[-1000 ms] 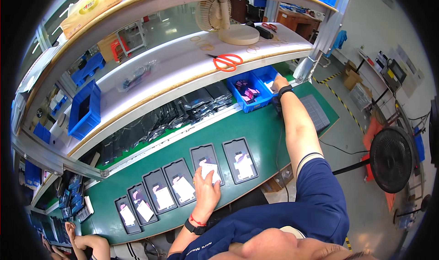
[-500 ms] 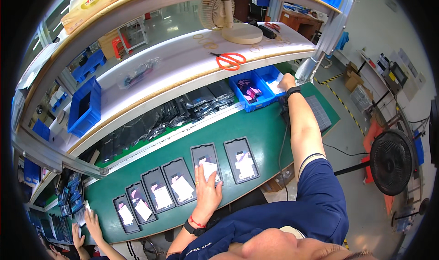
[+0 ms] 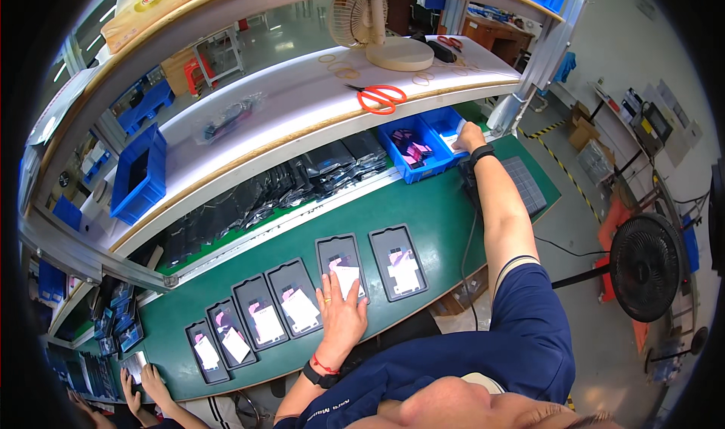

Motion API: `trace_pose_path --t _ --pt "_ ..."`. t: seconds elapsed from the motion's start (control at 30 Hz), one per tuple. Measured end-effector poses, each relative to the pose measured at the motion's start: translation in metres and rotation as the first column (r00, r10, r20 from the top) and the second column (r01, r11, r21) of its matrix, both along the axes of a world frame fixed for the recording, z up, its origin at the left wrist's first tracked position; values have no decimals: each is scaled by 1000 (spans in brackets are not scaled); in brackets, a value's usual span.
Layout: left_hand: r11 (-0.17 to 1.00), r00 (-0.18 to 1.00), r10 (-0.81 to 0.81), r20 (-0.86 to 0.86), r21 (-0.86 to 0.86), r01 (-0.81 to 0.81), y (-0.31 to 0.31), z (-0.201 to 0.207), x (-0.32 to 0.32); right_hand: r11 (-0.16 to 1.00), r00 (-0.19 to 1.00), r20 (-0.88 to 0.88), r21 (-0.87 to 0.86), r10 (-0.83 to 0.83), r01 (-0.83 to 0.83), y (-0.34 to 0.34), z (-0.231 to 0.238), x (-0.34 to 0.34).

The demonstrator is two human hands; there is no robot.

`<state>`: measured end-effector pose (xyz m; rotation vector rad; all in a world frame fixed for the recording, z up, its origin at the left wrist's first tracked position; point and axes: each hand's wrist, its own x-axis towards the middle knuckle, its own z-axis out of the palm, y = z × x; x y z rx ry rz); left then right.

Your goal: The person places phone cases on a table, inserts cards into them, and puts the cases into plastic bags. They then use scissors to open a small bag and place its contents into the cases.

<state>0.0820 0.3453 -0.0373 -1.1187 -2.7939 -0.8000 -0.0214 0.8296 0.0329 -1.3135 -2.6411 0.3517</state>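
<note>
My left hand [image 3: 343,319] lies with fingers spread over the lower part of a grey tray [image 3: 332,245], touching the white card [image 3: 348,280] in it. My right hand [image 3: 471,137] is curled at the right-hand blue bin [image 3: 444,117]; white pieces [image 3: 451,141] show beside its fingertips, and what it grips is hidden. Right of my left hand lies another grey tray [image 3: 383,239] with a white card [image 3: 405,273] and dark and pink pieces. Several like trays stretch leftward, among them one tray [image 3: 284,273] with a white card [image 3: 301,309].
Next to my right hand, a blue bin [image 3: 411,174] holds dark and pink pieces. Black packets [image 3: 260,191] line the bench's back under a shelf bearing red-handled scissors [image 3: 381,99]. A co-worker's hands [image 3: 155,384] hold a flat device [image 3: 137,365] at far left. A black fan [image 3: 644,266] stands right.
My right hand has shifted slightly left and down at the blue bin. My left hand stays on the tray. At far left, the co-worker's hands have moved, and a flat device now shows beside them.
</note>
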Motion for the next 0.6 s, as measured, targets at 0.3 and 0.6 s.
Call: trace_pose_path --t 0.3,0.6 --pt "1000 1000 0 12 -16 0 -3 0 1 995 988 130 47 84 -91 7 -10 -8" --pt "1000 1000 -14 15 11 13 -1 2 2 973 964 -263 -204 50 -106 35 -11 1"
